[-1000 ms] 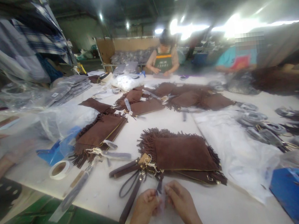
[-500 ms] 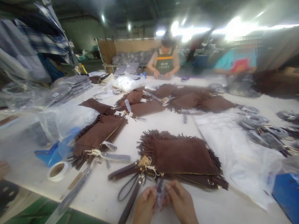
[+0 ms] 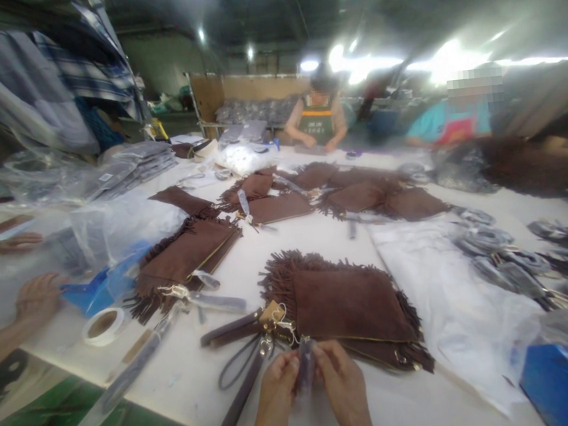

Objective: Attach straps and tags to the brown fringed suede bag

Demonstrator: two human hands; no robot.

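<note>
Between my two hands is a short dark zipper pull in a clear plastic sleeve (image 3: 306, 370), just below the near corner of a brown fringed pouch (image 3: 345, 297). My left hand (image 3: 276, 391) is closed, its thumb and fingers pinching the sleeve's left side. From the right, my right hand (image 3: 341, 380) pinches the same sleeve. Left of the pouch's zipper corner hang a tan tag (image 3: 272, 312) and metal clasps. Dark wrist straps (image 3: 244, 394) extend from there, one reaching toward the table's front edge.
A second fringed pouch (image 3: 188, 256) lies at left, by a tape roll (image 3: 88, 331). Several more pouches (image 3: 278, 207) lie behind. At left is a co-worker's hand (image 3: 38, 298) by blue plastic (image 3: 91, 292). White sheeting (image 3: 430, 272) and a blue box (image 3: 564, 380) are at right.
The dark pull now shows further down inside the sleeve between my fingers. At left, the co-worker's hands have come further into view over the plastic. The camera view has shifted slightly.
</note>
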